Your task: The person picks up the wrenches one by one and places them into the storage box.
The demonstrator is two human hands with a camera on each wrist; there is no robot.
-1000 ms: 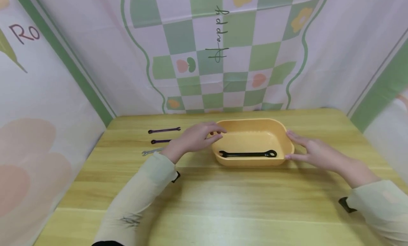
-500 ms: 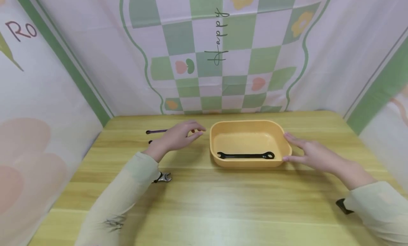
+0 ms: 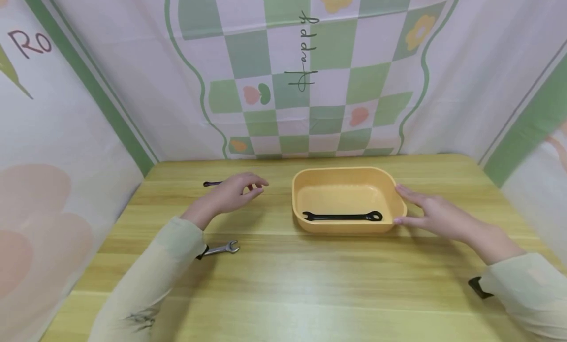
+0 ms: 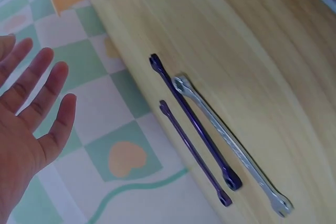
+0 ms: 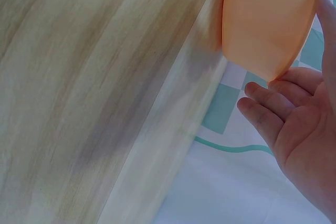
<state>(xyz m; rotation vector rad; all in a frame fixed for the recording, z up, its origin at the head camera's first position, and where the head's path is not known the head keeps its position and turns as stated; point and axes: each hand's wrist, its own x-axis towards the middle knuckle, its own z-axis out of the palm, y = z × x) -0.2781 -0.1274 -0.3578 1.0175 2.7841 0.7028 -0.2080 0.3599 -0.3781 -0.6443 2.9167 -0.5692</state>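
Observation:
In the head view my left hand [image 3: 228, 194] hovers over the left part of the table with fingers spread loosely, holding nothing. Close by lie two purple wrenches, a thinner wrench [image 4: 193, 153] and a longer wrench [image 4: 197, 121], with a silver wrench [image 4: 233, 148] alongside. Hand and sleeve mostly cover these in the head view. Another silver wrench [image 3: 223, 248] pokes out past the left cuff. My right hand [image 3: 443, 216] touches the right end of a yellow plastic basin [image 3: 345, 228] with extended fingers and thumb. A black wrench [image 3: 342, 216] lies inside along the near wall.
The wooden table [image 3: 336, 288] ends at a patterned curtain [image 3: 310, 120] behind the basin. More printed cloth hangs on both sides. A dark wrist strap [image 3: 479, 287] shows at the right cuff.
My left hand has drawn back leftward from the basin's left rim, covering more of the purple wrenches. The silver wrench by the cuff has come into sight. My right hand stays at the basin.

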